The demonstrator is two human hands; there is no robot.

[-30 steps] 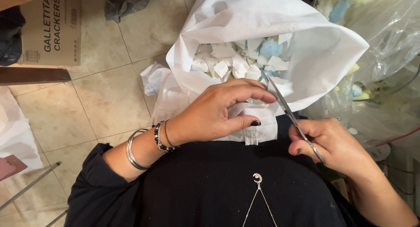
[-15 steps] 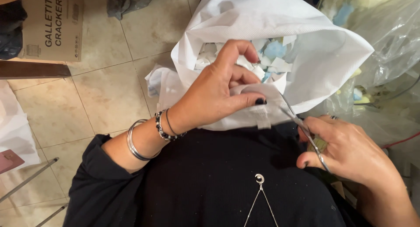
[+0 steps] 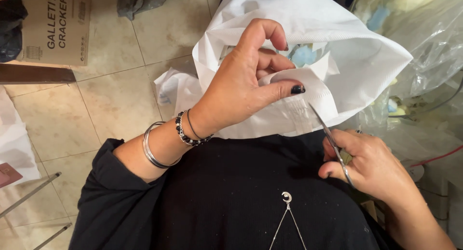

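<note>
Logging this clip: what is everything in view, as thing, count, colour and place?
white bag: one, white, centre top, open, edge pinched by the left hand
scraps: several, white and pale blue, inside the bag
scissors: one, metal, in the right hand, tips at the bag's edge
cardboard box: one, brown, top left on the tiled floor
plastic sheeting: clear, right side
left hand: bracelets on the wrist
right hand: lower right
</note>
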